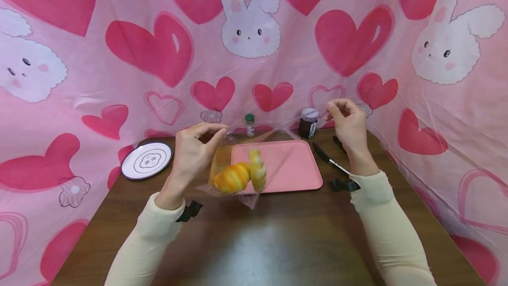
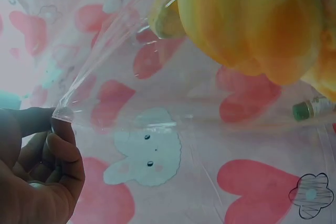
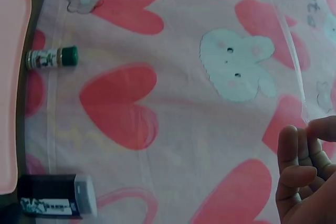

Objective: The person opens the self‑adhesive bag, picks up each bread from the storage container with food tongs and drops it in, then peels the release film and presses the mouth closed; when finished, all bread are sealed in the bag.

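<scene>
A clear plastic bag (image 1: 249,200) hangs stretched above the table between both hands, its film hard to see in places. Thumb and fingers of the left hand (image 1: 196,147) pinch one edge of it; the left wrist view shows the pinched film (image 2: 67,113) up close. With thumb and fingertips, the right hand (image 1: 350,127) pinches the opposite edge, higher up. Two breads sit low in the bag: a golden, ridged croissant-like roll (image 1: 233,177) and a paler, upright bread piece (image 1: 257,170). From the head view they overlap the pink tray (image 1: 293,167).
A white plate (image 1: 147,160) lies at the left. Behind the tray stand a green-capped spice jar (image 1: 250,125) and a dark jar with a pale lid (image 1: 308,123). A black-handled utensil (image 1: 322,152) lies right of the tray, partly hidden by the right arm. Patterned cloth surrounds the table.
</scene>
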Demonstrator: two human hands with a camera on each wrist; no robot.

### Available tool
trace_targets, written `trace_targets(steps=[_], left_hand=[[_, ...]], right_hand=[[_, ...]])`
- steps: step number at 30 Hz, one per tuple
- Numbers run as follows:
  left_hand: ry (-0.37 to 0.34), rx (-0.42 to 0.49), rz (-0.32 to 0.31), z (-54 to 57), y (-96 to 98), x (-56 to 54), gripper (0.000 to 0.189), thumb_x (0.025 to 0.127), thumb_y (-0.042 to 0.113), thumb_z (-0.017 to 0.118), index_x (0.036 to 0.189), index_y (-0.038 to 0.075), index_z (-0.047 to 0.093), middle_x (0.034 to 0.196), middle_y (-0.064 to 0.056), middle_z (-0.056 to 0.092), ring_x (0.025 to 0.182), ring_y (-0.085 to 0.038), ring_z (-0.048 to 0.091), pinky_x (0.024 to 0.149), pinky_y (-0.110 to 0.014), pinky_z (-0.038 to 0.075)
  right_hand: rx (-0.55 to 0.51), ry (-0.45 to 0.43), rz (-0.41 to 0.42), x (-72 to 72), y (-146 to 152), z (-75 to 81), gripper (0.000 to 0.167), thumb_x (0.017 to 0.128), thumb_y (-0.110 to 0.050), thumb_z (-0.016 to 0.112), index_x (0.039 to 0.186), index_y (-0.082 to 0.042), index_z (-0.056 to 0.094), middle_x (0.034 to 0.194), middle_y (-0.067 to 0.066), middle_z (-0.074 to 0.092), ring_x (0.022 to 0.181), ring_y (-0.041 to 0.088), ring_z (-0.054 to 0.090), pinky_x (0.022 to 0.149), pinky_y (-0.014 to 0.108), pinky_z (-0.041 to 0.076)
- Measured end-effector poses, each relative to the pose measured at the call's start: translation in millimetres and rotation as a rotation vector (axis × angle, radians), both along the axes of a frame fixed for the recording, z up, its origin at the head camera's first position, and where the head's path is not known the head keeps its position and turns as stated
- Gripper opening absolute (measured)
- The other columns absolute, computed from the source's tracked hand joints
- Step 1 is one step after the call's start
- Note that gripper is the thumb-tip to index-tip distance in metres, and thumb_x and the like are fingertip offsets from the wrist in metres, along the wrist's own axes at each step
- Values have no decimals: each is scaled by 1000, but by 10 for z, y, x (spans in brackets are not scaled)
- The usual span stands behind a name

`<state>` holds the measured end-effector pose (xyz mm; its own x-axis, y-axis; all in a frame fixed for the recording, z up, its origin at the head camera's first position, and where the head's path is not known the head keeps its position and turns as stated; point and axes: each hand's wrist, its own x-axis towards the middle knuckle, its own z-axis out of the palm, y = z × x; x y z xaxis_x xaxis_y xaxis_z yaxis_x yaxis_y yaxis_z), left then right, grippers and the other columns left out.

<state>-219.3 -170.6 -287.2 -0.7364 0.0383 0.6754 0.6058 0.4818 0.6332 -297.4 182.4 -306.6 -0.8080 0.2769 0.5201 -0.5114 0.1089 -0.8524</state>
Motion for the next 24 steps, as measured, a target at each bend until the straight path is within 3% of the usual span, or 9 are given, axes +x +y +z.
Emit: trace_targets(steps=[6,15,24], left_hand=[[-20,27,27,5,-96,26,12,89,20,76,98,14,81,80,-4,74,64,-7,58,59,-14,49],[11,49,39,-6,-215,62,11,87,21,78,96,14,81,79,-3,73,65,-5,58,60,-13,48],[37,41,47,-14,-269,109,13,87,19,78,98,13,81,83,-1,73,68,-6,60,62,-12,51]], right_hand=[[-92,7,-22,-73,164,-74,3,91,-5,70,89,-4,72,71,-7,67,58,6,61,55,15,48],[-175,17,-64,-168,415,-169,12,91,-1,68,83,-10,71,66,-6,67,53,7,62,54,15,50],[-201,0,-103,-231,569,-258,7,90,0,68,84,-3,69,64,-5,65,51,6,60,56,14,51]])
